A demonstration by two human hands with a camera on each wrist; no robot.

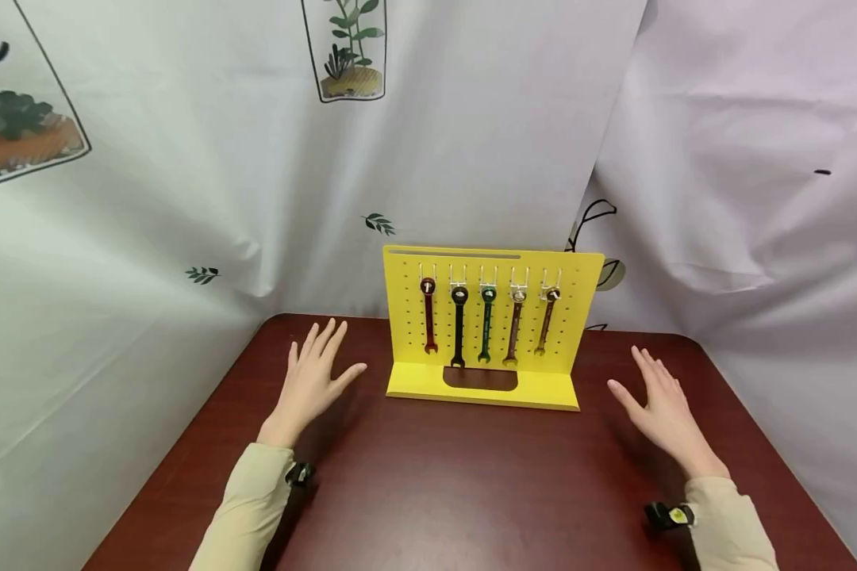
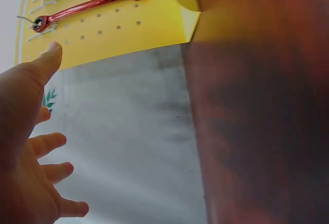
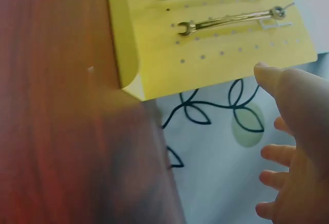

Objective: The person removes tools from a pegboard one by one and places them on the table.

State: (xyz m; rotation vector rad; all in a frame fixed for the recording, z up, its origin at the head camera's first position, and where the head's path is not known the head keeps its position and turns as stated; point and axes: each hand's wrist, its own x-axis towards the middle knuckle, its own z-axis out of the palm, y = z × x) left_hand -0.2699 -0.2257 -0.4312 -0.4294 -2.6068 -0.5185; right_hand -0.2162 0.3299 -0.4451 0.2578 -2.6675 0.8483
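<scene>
A yellow pegboard stand [image 1: 482, 388] stands upright toward the back of the table. Several combination wrenches hang in a row from its white hooks: a red wrench [image 1: 429, 317] at the left, then a black wrench [image 1: 459, 327], a green wrench [image 1: 486, 325], a silver-looking wrench [image 1: 514, 329] and a gold wrench [image 1: 546, 321]. Left of the stand, my left hand [image 1: 312, 382] is held with fingers spread, touching none of the wrenches. On the other side my right hand [image 1: 662, 407] has its fingers extended and holds nothing. In the wrist views, the red wrench [image 2: 90, 8] and gold wrench [image 3: 231, 21] are the nearest ones.
The dark red-brown table [image 1: 471, 484] has rounded back corners. White printed cloth [image 1: 471, 143] hangs behind it and along both sides. A black band with a small device [image 1: 300, 474] sits on the left wrist, and another device [image 1: 667, 516] on the right.
</scene>
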